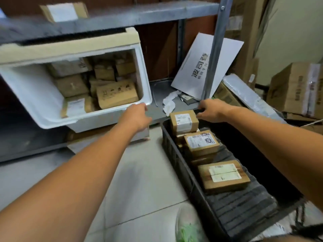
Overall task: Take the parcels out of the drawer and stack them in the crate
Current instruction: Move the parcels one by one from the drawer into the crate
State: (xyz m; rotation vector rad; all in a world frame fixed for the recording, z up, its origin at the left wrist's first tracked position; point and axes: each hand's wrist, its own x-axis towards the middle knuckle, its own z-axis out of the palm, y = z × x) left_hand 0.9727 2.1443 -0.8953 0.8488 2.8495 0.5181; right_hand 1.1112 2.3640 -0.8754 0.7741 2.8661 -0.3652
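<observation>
A white drawer [147,88] stands pulled out from the metal shelf and tilts forward, with several brown cardboard parcels [116,94] inside. My left hand [138,116] grips the drawer's front right corner, fingers over the rim. On the floor to the right lies a long black crate [176,165] holding stacked parcels: a small labelled one [183,123] on top at the far end, another [201,142] below it, and a flat one [223,175] nearer me. My right hand [212,110] is at the crate's far end, fingers curled beside the top parcel. Whether it holds anything is unclear.
A grey shelf upright [215,55] rises just behind my right hand, with a white printed board [195,67] leaning on it. Crumpled paper [169,102] lies on the shelf. Large cartons [295,88] stand at the right. Tiled floor [139,180] lies between drawer and crate.
</observation>
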